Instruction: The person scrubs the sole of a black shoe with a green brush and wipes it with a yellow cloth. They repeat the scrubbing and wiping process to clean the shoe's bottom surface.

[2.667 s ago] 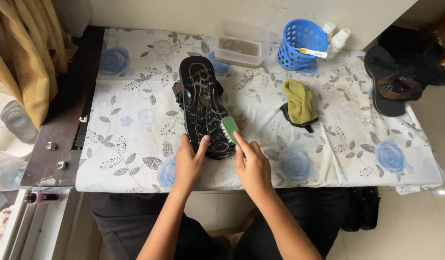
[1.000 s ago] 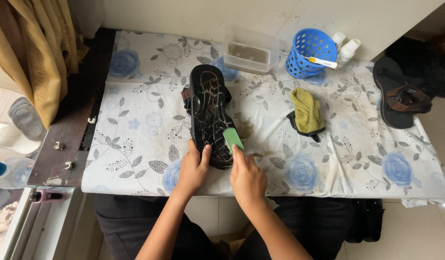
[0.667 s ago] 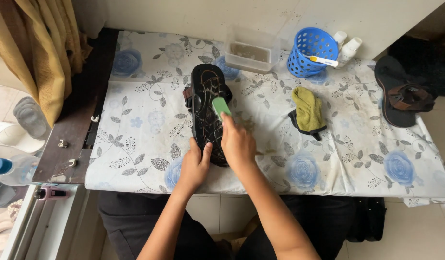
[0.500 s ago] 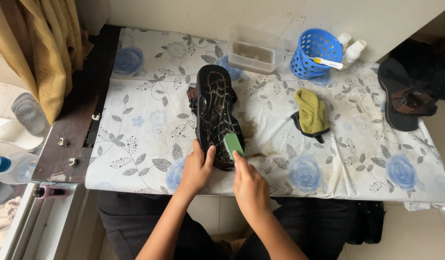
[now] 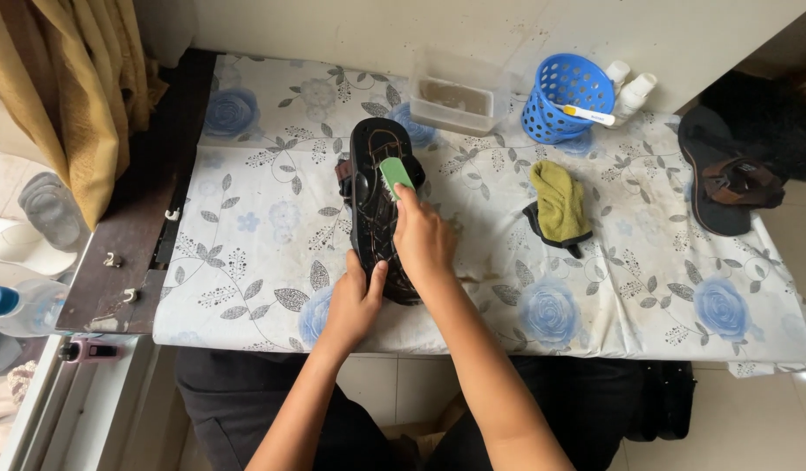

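A black sandal [image 5: 374,187] lies sole up on the flowered tablecloth [image 5: 246,227], lengthwise away from me. My left hand [image 5: 354,301] presses on its near end and holds it still. My right hand [image 5: 422,239] grips a small green brush [image 5: 395,174], which rests on the sandal's far half, near the right edge of the sole.
A clear plastic tub [image 5: 459,96] and a blue basket [image 5: 566,98] with white bottles stand at the back. A yellow-green cloth [image 5: 559,201] lies right of the sandal. A second sandal [image 5: 717,180] sits at the far right. A yellow curtain [image 5: 63,87] hangs at the left.
My right hand has pushed the green brush from the sandal's near end up to its far half. The left hand stays on the near end.
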